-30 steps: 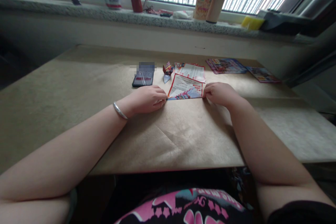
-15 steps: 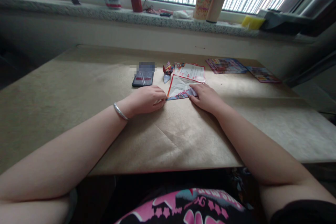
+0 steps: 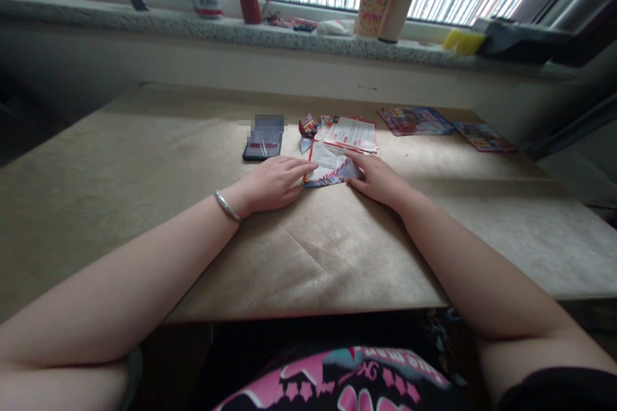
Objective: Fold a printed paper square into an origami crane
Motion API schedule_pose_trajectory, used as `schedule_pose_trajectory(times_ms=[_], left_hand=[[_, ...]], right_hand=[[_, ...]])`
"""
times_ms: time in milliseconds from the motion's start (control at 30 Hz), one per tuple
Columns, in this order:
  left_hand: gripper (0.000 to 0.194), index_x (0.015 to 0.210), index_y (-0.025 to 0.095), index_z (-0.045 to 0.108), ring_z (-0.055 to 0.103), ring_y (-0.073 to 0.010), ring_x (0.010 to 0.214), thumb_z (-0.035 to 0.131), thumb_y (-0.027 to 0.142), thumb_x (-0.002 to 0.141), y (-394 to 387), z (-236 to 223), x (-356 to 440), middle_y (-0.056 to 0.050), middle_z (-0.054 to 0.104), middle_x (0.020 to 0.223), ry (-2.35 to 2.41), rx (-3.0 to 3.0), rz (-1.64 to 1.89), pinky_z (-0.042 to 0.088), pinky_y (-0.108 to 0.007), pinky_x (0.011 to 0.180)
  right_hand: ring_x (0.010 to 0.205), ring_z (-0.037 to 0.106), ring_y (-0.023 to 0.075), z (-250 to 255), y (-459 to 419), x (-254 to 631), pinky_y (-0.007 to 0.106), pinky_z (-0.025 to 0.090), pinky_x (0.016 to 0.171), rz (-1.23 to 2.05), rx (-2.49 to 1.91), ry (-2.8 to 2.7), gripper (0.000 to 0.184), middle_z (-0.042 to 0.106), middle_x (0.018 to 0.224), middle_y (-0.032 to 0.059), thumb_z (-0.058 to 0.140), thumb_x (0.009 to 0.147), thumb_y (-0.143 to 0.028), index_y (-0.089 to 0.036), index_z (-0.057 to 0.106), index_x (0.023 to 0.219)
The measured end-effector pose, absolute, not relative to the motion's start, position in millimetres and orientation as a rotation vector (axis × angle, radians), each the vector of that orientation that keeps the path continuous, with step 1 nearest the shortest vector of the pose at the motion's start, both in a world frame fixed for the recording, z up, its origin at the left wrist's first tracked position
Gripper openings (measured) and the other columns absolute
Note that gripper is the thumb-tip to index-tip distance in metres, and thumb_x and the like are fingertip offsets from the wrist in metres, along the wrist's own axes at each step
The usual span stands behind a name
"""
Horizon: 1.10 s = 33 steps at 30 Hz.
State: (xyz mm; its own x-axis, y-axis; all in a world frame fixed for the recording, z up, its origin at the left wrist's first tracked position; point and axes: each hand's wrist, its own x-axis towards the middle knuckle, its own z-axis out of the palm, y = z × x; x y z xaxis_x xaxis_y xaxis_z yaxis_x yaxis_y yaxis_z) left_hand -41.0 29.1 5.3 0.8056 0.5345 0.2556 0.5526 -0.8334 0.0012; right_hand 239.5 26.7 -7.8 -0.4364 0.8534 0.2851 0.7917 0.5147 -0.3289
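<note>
Two hands on folded flyer (image 3: pixel 328 164); left hand (image 3: pixel 272 183), right hand (image 3: pixel 378 180) either side, grips open, flat.

Left hand (image 3: pixel 272 184) and right hand (image 3: pixel 378 180) on a folded paper flyer (image 3: pixel 325 164), atop brown kraft paper (image 3: pixel 308 257)

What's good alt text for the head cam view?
Two bare hands lie on a red-bordered printed paper sheet on a brown-paper-covered tabletop, the left hand at its left edge, the right hand on its lower right. A second printed flyer, a small folded paper piece and a smartphone lie just beyond, below a speckled stone windowsill.
</note>
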Motion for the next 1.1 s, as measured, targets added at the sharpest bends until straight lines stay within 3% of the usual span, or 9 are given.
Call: schedule_pose_trajectory(times_ms=[200,400,533,700,900,1100], left_hand=[[0.053,0.141,0.014,0.042,0.048,-0.0257,0.128,0.043,0.040,0.095,30.6,5.3,-42.3,-0.013,0.049,0.143,-0.906,-2.968,-0.275,0.037,-0.040,0.109],[0.054,0.142,0.017,0.042,0.044,-0.0256,0.132,0.046,0.042,0.094,29.7,4.5,-41.5,-0.011,0.045,0.146,-0.952,-2.991,-0.260,0.033,-0.040,0.112],[0.055,0.143,0.017,0.040,0.043,-0.0250,0.133,0.046,0.043,0.094,30.4,2.6,-42.5,-0.012,0.044,0.147,-0.975,-3.011,-0.268,0.033,-0.040,0.112],[0.048,0.137,0.017,0.049,0.042,-0.0246,0.134,0.043,0.042,0.096,30.8,2.1,-42.2,-0.012,0.043,0.148,-0.969,-3.050,-0.237,0.032,-0.041,0.114],[0.046,0.136,0.019,0.050,0.042,-0.0239,0.134,0.043,0.041,0.096,31.3,2.0,-42.4,-0.010,0.045,0.147,-0.946,-3.060,-0.250,0.032,-0.042,0.113],[0.047,0.137,0.019,0.049,0.042,-0.0241,0.134,0.042,0.041,0.097,32.3,0.4,-42.4,-0.010,0.046,0.146,-0.921,-3.061,-0.247,0.032,-0.042,0.114]], right_hand=[[0.127,0.051,0.0252,-5.1,23.9,238.0,0.045,0.042,0.106,0.341,-1.209,-2.255,0.070,0.053,0.140,0.0086,0.061,0.074,-0.014,-0.026,0.044,0.141],[0.120,0.055,0.0238,-3.6,21.0,235.0,0.043,0.044,0.102,0.287,-1.223,-2.211,0.057,0.059,0.131,0.0093,0.055,0.076,-0.011,-0.022,0.051,0.131],[0.101,0.061,0.0230,-2.6,22.1,235.1,0.041,0.047,0.093,0.220,-1.190,-2.259,0.049,0.067,0.109,0.0075,0.052,0.077,-0.010,-0.022,0.057,0.124],[0.096,0.059,0.0226,2.1,23.6,239.9,0.040,0.046,0.090,0.092,-1.054,-2.408,0.024,0.067,0.095,0.0076,0.051,0.081,-0.012,-0.021,0.070,0.091],[0.084,0.059,0.0169,6.6,19.5,243.3,0.031,0.048,0.079,0.239,-1.051,-2.464,0.024,0.063,0.089,0.0054,0.050,0.078,-0.010,-0.020,0.070,0.086],[0.086,0.060,0.0172,7.7,17.3,242.0,0.030,0.047,0.077,0.241,-1.062,-2.481,0.022,0.065,0.089,0.0049,0.051,0.073,-0.008,-0.020,0.068,0.079]])
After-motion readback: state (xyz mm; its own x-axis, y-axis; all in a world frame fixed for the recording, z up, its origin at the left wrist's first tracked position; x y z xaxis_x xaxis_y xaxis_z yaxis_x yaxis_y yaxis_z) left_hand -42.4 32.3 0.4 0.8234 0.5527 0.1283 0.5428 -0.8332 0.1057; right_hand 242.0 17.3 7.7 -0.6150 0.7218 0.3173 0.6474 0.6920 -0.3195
